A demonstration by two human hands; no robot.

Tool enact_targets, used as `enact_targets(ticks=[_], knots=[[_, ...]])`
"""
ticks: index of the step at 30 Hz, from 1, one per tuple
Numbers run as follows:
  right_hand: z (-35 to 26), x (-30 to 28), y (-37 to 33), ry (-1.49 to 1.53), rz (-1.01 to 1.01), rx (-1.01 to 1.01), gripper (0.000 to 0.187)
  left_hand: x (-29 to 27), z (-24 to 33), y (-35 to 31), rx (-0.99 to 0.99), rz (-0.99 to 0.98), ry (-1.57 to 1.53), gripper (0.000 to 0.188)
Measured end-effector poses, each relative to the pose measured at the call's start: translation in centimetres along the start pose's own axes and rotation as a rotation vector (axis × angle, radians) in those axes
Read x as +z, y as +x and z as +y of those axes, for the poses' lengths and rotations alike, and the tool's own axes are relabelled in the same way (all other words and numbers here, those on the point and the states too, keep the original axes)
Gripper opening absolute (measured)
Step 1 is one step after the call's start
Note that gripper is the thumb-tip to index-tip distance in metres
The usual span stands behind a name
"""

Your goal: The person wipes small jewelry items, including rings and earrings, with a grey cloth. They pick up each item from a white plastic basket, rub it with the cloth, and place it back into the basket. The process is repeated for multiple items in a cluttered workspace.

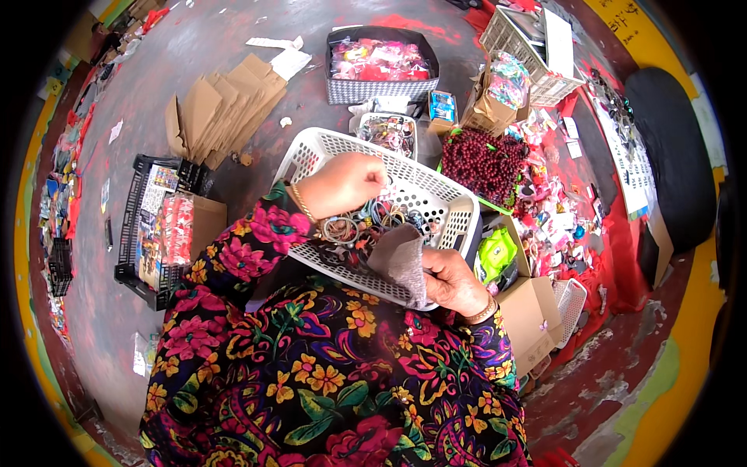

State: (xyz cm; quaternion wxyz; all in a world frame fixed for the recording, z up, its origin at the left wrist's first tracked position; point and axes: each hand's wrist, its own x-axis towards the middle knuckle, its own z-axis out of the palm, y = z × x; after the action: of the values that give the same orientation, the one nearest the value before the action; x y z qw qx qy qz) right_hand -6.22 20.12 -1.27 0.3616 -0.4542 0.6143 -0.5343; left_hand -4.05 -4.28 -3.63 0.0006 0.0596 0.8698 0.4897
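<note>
Head view: right hand (454, 283) pinches grey cloth (400, 257); left hand (342, 183) apart, curled over white basket (424, 185), grip unclear. Basket's long axis: far left to near right.

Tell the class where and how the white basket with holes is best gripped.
The white basket is probably best gripped by the rim at its two short ends, the left hand coming from the left and the right hand from the right. Its long, open shape suggests a two-ended hold; tangled bands lie inside and the grey cloth hides part of the near rim.
</note>
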Motion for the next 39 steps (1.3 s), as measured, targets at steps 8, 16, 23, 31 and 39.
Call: enact_targets(ticks=[8,16,23,31,39], knots=[[1.3,-0.6,-0.9,0.411,0.094,0.121,0.021,-2.3,3.6,-2.6,-0.263,-0.009,-1.157,0.013],[1.3,0.0,0.2,0.791,0.55,0.003,0.051,0.9,5.0,-3.2,-0.317,0.024,-1.381,0.031],[1.0,0.1,1.1,0.866,0.545,0.029,0.053,2.5,7.2,-2.9,-0.342,0.057,-1.333,0.019],[0.6,0.1,1.1,0.601,0.441,0.057,0.046,3.2,7.8,-3.0,-0.227,0.054,-1.082,0.011],[0.4,0.8,1.3,0.4,0.494,-0.117,0.029,4.2,7.2,-3.2,-0.135,0.045,-0.878,0.003]])
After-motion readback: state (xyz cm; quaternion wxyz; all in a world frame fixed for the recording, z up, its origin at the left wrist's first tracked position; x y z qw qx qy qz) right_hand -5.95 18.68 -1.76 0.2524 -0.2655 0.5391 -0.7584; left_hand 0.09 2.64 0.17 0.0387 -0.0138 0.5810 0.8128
